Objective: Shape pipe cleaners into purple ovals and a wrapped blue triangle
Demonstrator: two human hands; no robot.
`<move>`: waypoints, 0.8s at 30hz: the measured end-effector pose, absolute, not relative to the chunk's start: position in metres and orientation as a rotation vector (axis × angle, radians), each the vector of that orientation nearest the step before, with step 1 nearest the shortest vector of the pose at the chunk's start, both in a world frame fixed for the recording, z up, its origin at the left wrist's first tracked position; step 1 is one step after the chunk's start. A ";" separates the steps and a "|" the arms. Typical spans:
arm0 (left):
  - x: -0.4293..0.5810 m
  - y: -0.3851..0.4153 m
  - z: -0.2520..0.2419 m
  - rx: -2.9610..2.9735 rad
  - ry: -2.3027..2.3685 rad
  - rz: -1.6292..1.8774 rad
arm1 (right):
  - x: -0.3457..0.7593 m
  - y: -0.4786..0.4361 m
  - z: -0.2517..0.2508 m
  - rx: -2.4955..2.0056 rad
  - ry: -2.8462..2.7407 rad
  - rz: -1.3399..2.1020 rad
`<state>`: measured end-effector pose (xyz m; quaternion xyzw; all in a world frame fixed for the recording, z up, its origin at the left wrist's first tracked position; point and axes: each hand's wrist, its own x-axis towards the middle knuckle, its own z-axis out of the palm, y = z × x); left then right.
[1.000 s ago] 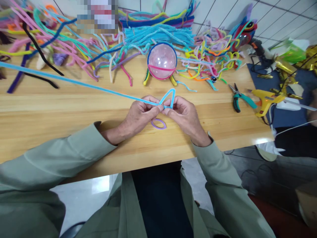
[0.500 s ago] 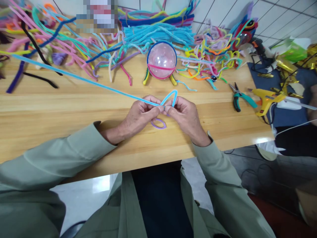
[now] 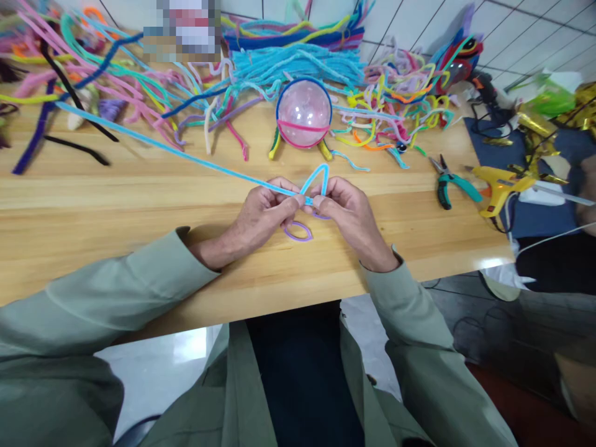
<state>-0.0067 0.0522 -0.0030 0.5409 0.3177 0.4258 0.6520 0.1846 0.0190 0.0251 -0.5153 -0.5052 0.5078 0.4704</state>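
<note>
Left fingers (image 3: 285, 182) and right fingers (image 3: 338, 185) in close-set pinches, forearms (image 3: 139, 282) angled inward.

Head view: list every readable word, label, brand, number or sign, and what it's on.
No readable text anywhere.
Yellow glue gun: possible faint marking on the body, too small and blurred to read.
Pliers: nothing legible.
Pixelated patch, top left: masked, can't tell if it covers text.

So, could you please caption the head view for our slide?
Left hand and right hand pinch a bent blue pipe cleaner, a ball standing beyond.
</note>
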 end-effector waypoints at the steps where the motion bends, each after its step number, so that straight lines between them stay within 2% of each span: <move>1: -0.007 0.052 -0.003 1.228 0.718 0.967 | 0.184 0.019 0.024 -1.257 -1.259 1.247; 24: -0.007 0.048 0.001 1.360 0.765 0.983 | 0.184 0.018 0.018 -1.251 -1.326 1.156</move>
